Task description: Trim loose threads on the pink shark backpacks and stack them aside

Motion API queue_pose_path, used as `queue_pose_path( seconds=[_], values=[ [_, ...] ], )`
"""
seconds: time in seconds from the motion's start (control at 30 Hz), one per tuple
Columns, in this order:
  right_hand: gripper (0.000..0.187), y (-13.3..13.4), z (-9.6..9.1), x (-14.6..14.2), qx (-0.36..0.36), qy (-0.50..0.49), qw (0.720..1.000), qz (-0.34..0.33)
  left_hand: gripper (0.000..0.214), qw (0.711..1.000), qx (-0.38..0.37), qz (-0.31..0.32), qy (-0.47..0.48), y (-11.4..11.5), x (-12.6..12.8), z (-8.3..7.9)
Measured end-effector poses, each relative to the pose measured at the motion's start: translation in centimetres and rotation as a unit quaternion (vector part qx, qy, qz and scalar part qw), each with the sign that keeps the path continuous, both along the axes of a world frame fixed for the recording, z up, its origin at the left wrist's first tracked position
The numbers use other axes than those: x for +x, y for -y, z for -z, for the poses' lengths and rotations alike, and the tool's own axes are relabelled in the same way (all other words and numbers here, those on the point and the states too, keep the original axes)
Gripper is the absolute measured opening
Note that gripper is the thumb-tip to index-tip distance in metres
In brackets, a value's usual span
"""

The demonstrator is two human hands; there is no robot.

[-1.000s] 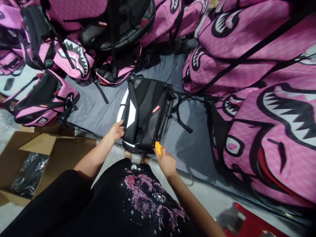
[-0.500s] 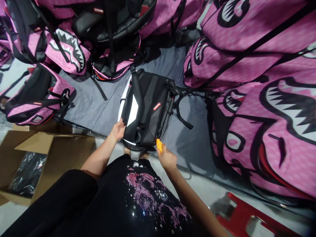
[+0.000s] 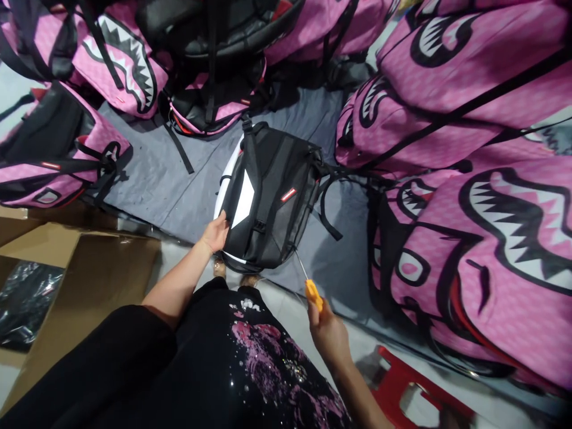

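Note:
A black backpack (image 3: 279, 179) with white panels and a small red label lies back-panel up on the grey cloth, in front of my feet. At its lower left edge, my left hand (image 3: 216, 232) grips the white side, thumb uppermost. My right hand (image 3: 328, 330) is closed around an orange-handled tool (image 3: 314, 294) with a thin metal shaft. That shaft points up and left, its tip at or close to the bag's lower right corner. From this view I cannot make out the tool's exact kind. Loose black straps trail from the bag's right side.
Pink shark-mouth backpacks are piled on the right (image 3: 500, 238), with more along the back and a pink and black bag (image 3: 58, 149) at left. Grey cloth (image 3: 156, 185) covers the floor. An open cardboard box (image 3: 89, 298) stands lower left, a red stool (image 3: 411, 393) lower right.
My right hand has drawn the orange-handled tool down and right from the backpack's corner, so its metal shaft now shows. My left hand stays on the bag's edge. The view has shifted slightly.

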State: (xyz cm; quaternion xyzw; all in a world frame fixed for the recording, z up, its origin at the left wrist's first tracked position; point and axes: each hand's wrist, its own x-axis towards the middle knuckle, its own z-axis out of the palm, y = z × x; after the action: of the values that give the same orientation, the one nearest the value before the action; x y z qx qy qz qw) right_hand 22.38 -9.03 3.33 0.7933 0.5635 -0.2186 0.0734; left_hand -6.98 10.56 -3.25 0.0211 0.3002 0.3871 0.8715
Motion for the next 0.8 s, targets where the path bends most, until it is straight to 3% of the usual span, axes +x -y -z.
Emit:
queue_pose_path(
  seconds=[0.1,0.2,0.27,0.37,0.47,0.53,0.67,0.8],
  values=[
    [0.046,-1.8,-2.4,-1.1,0.025,-0.013,1.0,0.003,0.061,1.0,0.004,-0.003,0.001,0.0,0.3,-0.2],
    [0.043,-5.1,-3.4,-2.3,0.001,-0.002,1.0,-0.014,0.058,1.0,0.007,-0.003,-0.008,0.2,0.3,-0.7],
    [0.045,-5.5,-3.7,-2.3,0.004,-0.004,1.0,0.003,0.054,1.0,0.01,-0.004,-0.011,0.4,0.2,-1.0],
    [0.052,-1.7,-3.4,-1.5,0.02,-0.052,0.998,0.035,0.053,1.0,0.016,-0.004,-0.014,0.5,-0.2,-1.1],
    [0.057,4.3,-2.0,-1.9,-0.032,-0.118,0.991,0.047,0.057,1.0,0.025,0.015,-0.004,0.4,-0.4,-0.9],
    [0.058,6.9,-0.6,-3.0,-0.071,-0.149,0.985,0.047,0.058,0.999,0.028,0.029,-0.003,0.3,-0.4,-0.8],
    [0.057,6.5,1.5,-5.6,-0.075,-0.156,0.985,0.025,0.055,0.998,0.036,0.034,-0.036,0.0,0.2,-1.1],
    [0.052,4.4,1.5,-6.4,-0.053,-0.116,0.992,-0.008,0.053,0.992,0.08,0.016,-0.1,-0.2,1.5,-1.6]
  ],
)
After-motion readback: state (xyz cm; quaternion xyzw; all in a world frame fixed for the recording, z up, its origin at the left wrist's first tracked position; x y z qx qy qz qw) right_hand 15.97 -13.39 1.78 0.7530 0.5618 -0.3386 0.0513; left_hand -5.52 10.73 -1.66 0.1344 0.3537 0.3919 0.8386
